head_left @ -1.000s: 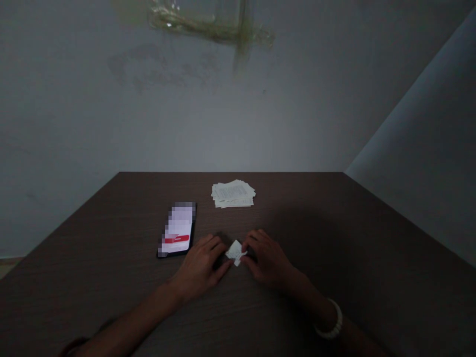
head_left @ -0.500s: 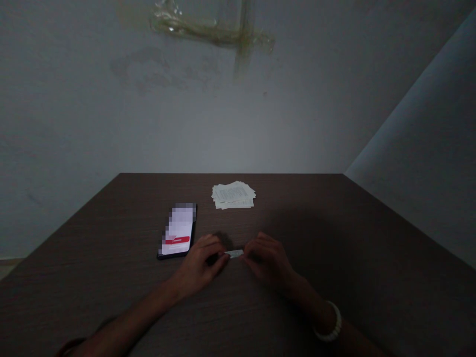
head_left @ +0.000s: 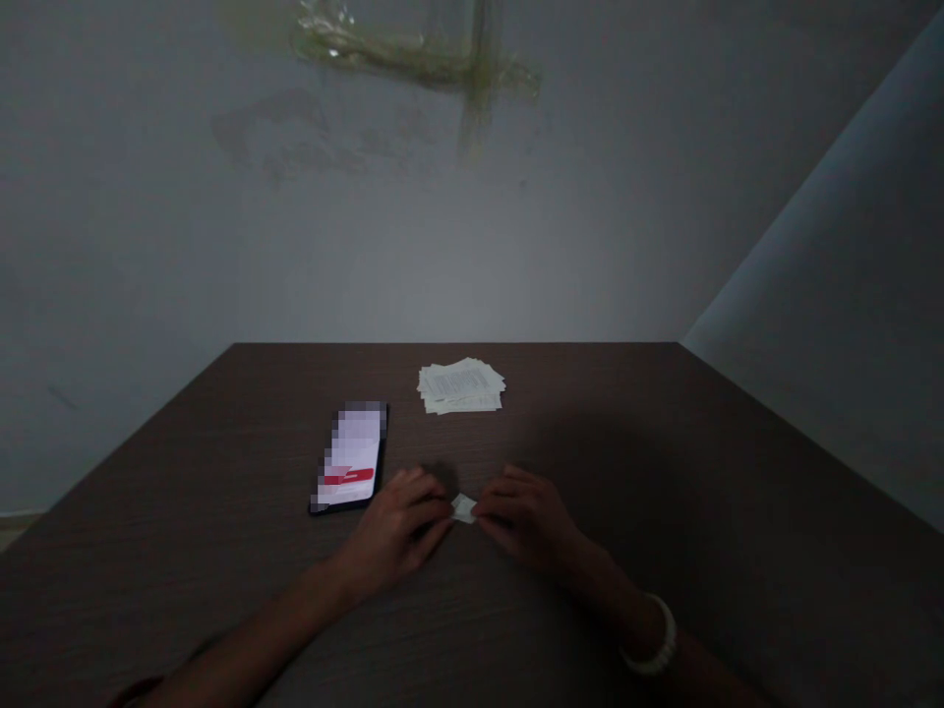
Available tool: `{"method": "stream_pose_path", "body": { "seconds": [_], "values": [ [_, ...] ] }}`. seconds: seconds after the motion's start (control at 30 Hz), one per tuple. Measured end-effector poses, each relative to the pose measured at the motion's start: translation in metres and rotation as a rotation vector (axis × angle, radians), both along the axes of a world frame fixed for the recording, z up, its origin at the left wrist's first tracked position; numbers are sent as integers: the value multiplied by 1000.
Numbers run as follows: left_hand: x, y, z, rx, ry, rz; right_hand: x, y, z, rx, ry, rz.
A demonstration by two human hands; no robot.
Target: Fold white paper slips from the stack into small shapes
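A small folded piece of white paper point(head_left: 463, 508) is held between my two hands, low over the brown table. My left hand point(head_left: 404, 521) pinches its left end between thumb and fingers. On the other side, my right hand point(head_left: 525, 516) grips the right end the same way, and a pale bead bracelet circles that wrist. The fingertips hide both ends of the paper. Beyond the hands lies a loose stack of printed paper slips point(head_left: 461, 385).
To the left of my left hand a phone point(head_left: 349, 457) lies face up, its lit screen partly blurred out. The brown table point(head_left: 221, 442) meets a grey wall at its far edge. Yellowed tape point(head_left: 413, 61) sticks to that wall.
The paper was a wider, diamond-like piece, then a thin narrow strip, and now shows as a small folded shape. My right fingers have shifted slightly on it; the phone and stack stay put.
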State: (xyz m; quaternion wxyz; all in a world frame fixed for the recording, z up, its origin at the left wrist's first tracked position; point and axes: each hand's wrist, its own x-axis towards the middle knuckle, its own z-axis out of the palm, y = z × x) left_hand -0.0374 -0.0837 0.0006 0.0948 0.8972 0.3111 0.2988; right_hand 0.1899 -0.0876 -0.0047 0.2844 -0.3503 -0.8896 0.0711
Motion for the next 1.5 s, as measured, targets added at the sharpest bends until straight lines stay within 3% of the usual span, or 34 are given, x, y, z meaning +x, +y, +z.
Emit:
{"method": "stream_pose_path", "body": {
  "seconds": [0.3, 1.07, 1.5],
  "values": [
    [-1, 0, 1, -77, 99, -2, 5, 0, 5, -144, -136, -95],
    [0, 4, -4, -158, 33, 146, -3, -1, 7, -190, -89, -132],
    [-2, 7, -6, -193, 44, 118, -2, -1, 10, -176, -150, -144]
  ]
}}
